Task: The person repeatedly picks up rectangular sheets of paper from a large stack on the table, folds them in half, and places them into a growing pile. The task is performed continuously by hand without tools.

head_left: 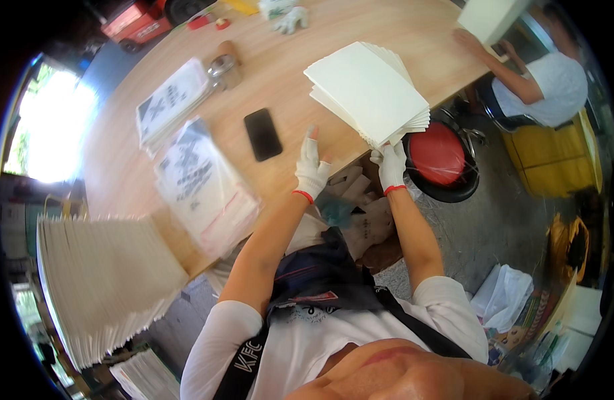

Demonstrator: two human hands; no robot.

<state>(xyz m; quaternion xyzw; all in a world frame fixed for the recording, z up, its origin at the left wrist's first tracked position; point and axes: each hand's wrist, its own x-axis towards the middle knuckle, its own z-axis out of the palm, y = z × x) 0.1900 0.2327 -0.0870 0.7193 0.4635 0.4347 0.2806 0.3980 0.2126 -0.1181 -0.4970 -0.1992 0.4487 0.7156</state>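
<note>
My left hand (311,168), in a white knit glove with red cuff and bare fingertips, is over the table's near edge. Its fingers are stretched and apart, holding nothing. A fanned stack of cream sheets (363,87) lies to the right, its near corner at the table edge. At that corner my right hand (391,167), gloved alike, has its fingers closed on the edge of the sheets; how many it grips is hidden. Left of my left hand lies a black phone (262,135). Printed plastic bags (199,177) lie in a pile farther left.
A second bag pile (173,97) and a glass jar (223,72) are on the wooden table (287,73). A tall paper stack (107,273) stands at left. A red stool (438,153) is by the right edge. Beyond it, a seated person (543,87) handles a white box (491,19).
</note>
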